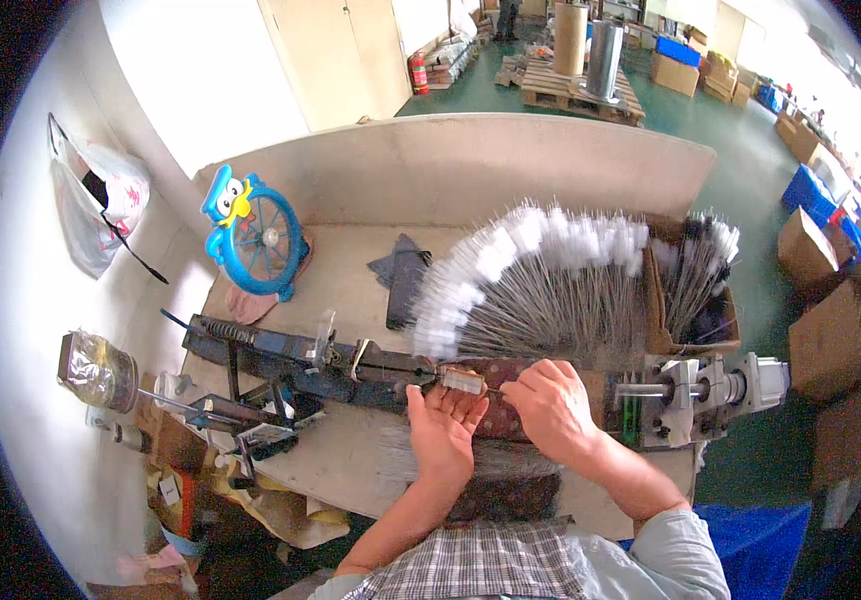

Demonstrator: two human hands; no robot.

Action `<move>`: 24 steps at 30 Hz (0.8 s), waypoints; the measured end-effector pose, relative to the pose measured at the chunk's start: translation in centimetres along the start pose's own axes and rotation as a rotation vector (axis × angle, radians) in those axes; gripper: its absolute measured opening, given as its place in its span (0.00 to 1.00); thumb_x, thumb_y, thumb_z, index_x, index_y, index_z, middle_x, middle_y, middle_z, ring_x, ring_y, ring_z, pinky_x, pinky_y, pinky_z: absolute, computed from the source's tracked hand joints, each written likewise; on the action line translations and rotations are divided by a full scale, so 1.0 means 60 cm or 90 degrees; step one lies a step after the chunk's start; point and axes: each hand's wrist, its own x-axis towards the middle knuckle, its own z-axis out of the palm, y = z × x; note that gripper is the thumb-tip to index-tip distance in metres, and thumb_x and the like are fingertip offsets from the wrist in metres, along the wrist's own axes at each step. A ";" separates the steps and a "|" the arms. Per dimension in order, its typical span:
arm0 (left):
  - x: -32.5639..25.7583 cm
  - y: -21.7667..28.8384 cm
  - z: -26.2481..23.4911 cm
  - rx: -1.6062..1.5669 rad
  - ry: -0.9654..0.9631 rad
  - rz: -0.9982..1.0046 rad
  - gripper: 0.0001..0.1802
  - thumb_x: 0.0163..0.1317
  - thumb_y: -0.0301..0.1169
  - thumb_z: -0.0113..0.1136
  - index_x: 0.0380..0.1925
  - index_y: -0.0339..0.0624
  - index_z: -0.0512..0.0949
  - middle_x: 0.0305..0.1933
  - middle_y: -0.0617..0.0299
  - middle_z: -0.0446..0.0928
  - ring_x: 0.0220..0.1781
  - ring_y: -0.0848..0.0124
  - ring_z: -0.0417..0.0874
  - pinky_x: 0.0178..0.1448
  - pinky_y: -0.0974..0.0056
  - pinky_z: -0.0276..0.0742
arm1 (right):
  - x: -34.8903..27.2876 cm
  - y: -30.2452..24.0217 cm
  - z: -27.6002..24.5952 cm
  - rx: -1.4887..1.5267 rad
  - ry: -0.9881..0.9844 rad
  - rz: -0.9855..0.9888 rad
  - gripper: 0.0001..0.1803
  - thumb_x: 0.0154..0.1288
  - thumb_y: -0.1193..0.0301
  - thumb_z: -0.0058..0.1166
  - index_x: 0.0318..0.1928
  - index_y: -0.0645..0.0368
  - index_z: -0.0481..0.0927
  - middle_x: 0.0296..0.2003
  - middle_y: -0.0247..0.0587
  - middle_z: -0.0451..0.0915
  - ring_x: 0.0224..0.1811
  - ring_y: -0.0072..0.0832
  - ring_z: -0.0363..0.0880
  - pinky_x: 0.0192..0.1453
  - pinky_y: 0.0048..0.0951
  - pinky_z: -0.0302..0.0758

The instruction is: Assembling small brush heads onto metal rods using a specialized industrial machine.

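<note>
A small white-bristled wire brush (464,380) lies sideways at the right end of the long dark metal fixture (351,375). My left hand (444,425) is palm up just below it, open, fingers stretched and slightly curled beneath the bristles, thumb apart on the left. My right hand (553,405) is closed in a pinch around the thin stem at the brush's right end; its fingertips partly hide the stem. Beyond my hands, a big fan of white wire brushes (551,280) lies with bristle heads outward. Loose thin wires (511,460) lie near my lap.
A motor-driven shaft unit (711,393) is at the right, beside a cardboard box of brushes (696,300). A blue toy-like wheel fan (263,240) and a dark phone-like slab (409,290) stand or lie farther back. A low panel (471,160) borders the table's far side.
</note>
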 end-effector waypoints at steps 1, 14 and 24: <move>0.000 -0.001 -0.001 0.012 -0.004 -0.004 0.32 0.66 0.58 0.35 0.44 0.38 0.71 0.45 0.54 0.75 0.47 0.59 0.77 0.53 0.56 0.73 | -0.001 0.001 -0.005 -0.015 -0.022 -0.009 0.07 0.47 0.72 0.54 0.30 0.55 0.79 0.25 0.32 0.74 0.37 0.32 0.73 0.43 0.35 0.68; -0.042 0.029 -0.058 0.258 -0.029 -0.008 0.28 0.67 0.49 0.42 0.58 0.38 0.64 0.55 0.56 0.70 0.51 0.65 0.74 0.54 0.62 0.70 | -0.083 0.032 -0.022 0.148 -0.179 0.070 0.05 0.53 0.74 0.49 0.30 0.57 0.77 0.26 0.41 0.77 0.30 0.39 0.78 0.33 0.41 0.75; -0.066 0.263 -0.434 0.098 0.296 0.299 0.15 0.60 0.44 0.57 0.36 0.44 0.75 0.32 0.63 0.75 0.34 0.75 0.75 0.35 0.70 0.72 | -0.129 0.031 0.016 0.066 -0.296 0.080 0.07 0.54 0.70 0.50 0.31 0.58 0.77 0.31 0.41 0.75 0.35 0.40 0.79 0.34 0.42 0.77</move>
